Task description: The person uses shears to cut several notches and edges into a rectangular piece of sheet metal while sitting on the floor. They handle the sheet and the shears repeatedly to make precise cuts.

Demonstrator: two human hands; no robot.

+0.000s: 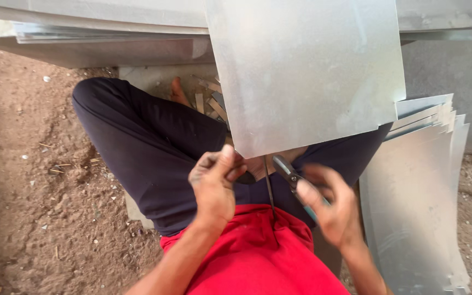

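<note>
I sit cross-legged on the ground in dark trousers and a red shirt. A square sheet of shiny metal point(301, 71) stands tilted over my lap. My left hand point(214, 186) pinches the sheet's near lower corner. My right hand point(331, 205), blurred, grips tin snips point(286, 168) with teal handles, whose blades sit at the sheet's bottom edge. A thin dark sliver of cut metal point(269, 191) hangs down from that edge between my hands.
Several cut metal sheets point(416, 186) lie fanned in a pile at my right. Larger sheets point(99, 27) are stacked across the top. Narrow metal offcuts point(214, 104) lie by my bare foot point(179, 92). Bare dirt ground point(34, 180) spreads to the left.
</note>
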